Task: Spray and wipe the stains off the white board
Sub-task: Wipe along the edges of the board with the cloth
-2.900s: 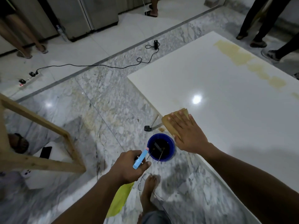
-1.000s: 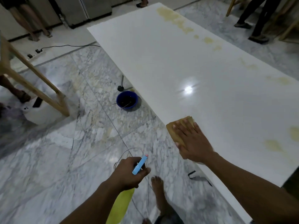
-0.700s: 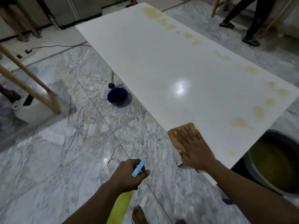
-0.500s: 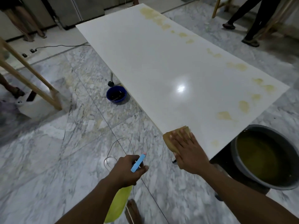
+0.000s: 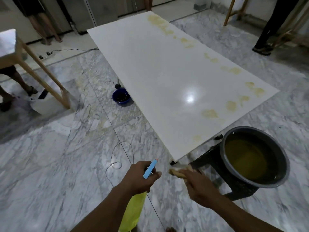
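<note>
The long white board (image 5: pixel 160 77) lies low over the marble floor, running away from me. Yellowish stains (image 5: pixel 209 113) dot its right edge and near corner. My left hand (image 5: pixel 139 177) grips a spray bottle (image 5: pixel 133 210) with a yellow body and a blue trigger head. My right hand (image 5: pixel 197 183) is closed on a tan sponge (image 5: pixel 177 170), held in the air just off the board's near corner, no longer touching the surface.
A grey bucket (image 5: pixel 284 164) of yellowish water sits on a black stool (image 5: pixel 217 166) at the board's near right corner. A small blue bowl (image 5: pixel 121 97) stands by the left edge. A wire loops on the floor (image 5: pixel 117 158). Wooden frame left; people stand around the far end.
My right hand slid the sponge along the board's near edge to the corner and then lifted it off the board. The left hand kept holding the bottle. The bucket came into view.
</note>
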Motion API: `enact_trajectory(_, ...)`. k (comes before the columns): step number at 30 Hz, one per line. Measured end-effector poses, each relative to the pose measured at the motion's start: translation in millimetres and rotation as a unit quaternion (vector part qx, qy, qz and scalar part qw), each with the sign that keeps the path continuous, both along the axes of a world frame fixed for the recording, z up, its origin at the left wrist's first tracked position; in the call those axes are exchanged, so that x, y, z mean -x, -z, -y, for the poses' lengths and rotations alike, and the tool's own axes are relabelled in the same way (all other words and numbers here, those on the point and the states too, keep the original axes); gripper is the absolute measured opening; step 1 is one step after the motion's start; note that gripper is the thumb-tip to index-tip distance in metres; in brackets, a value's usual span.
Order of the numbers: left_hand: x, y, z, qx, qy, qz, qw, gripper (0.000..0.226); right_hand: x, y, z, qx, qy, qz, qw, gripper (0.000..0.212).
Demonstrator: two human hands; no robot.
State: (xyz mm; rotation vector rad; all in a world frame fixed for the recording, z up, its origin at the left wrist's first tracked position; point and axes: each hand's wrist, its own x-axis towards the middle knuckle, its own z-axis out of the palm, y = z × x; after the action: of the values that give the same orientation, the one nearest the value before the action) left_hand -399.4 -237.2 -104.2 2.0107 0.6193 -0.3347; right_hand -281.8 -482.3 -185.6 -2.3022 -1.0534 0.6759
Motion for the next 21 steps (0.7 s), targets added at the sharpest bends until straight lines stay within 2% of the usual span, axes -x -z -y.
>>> enact_trajectory(1, 0, -5, -2, -0.010, 0.000, 0.004, 1.000, 0.027, 4, -8, 5, -0.002, 0.079, -0.115, 0.990, 0.035)
enact_trajectory(2, -1, -10, -4, -0.018, 0.000, 0.007, 1.000, 0.027, 4, -18, 4, -0.023, 0.190, -0.214, 0.958, 0.033)
enact_trajectory(3, -2, -15, -7, -0.023, 0.001, 0.010, 1.000, 0.027, 2, -29, 2, -0.048, 0.294, -0.306, 0.904, 0.040)
enact_trajectory(5, -6, -25, -16, -0.025, 0.002, 0.019, 0.999, 0.026, -8, -53, -7, -0.159, 0.430, -0.505, 0.731, 0.041)
enact_trajectory(6, -8, -31, -21, -0.025, 0.001, 0.025, 0.999, 0.026, -13, -67, -16, -0.228, 0.433, -0.587, 0.645, 0.042)
enact_trajectory(7, -11, -37, -26, -0.027, 0.001, 0.030, 0.999, 0.026, -19, -80, -29, -0.292, 0.433, -0.619, 0.586, 0.052)
enact_trajectory(8, -13, -43, -33, -0.029, 0.001, 0.034, 0.999, 0.026, -22, -96, -46, -0.331, 0.415, -0.640, 0.555, 0.061)
enact_trajectory(9, -16, -50, -40, -0.031, 0.002, 0.038, 0.999, 0.026, -26, -106, -63, -0.353, 0.399, -0.649, 0.544, 0.061)
enact_trajectory(11, -20, -63, -56, -0.037, 0.006, 0.045, 0.998, 0.028, -32, -125, -106, -0.362, 0.393, -0.641, 0.551, 0.046)
enact_trajectory(15, -24, -89, -104, -0.043, 0.005, 0.056, 0.997, 0.029, -41, -154, -192, -0.364, 0.361, -0.668, 0.540, 0.056)
enact_trajectory(21, -23, -124, -222, -0.064, 0.013, 0.079, 0.995, 0.028, -45, -180, -322, -0.334, 0.317, -0.665, 0.588, 0.057)
